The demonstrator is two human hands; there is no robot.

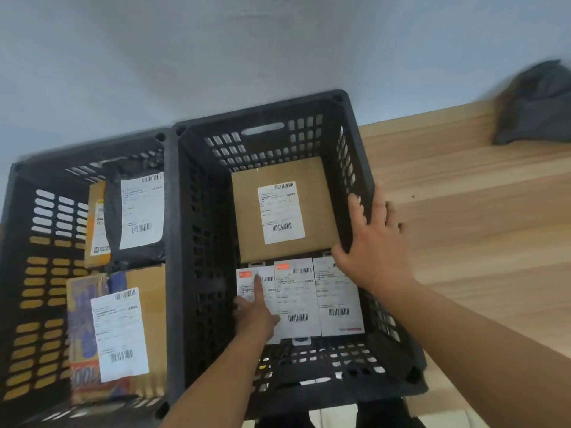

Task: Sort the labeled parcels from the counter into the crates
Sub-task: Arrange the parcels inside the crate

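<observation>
My left hand (256, 313) is pressing a straight forefinger on one of three white labelled parcels (244, 288); my right hand (370, 242), fingers spread, is touching a black slotted plastic crate (358, 143).
A second crate (18, 211) is sitting alongside on a pale wooden counter (463, 211), grey wall (216, 57) behind.

Soft, flat, bluish indoor light leaves the crates (204, 257) shaded inside; the wide-angle lens bows edges, where detail smears into blur.

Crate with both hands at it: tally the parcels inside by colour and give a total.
Brown box: 1
White parcels: 3
Total: 4
</observation>
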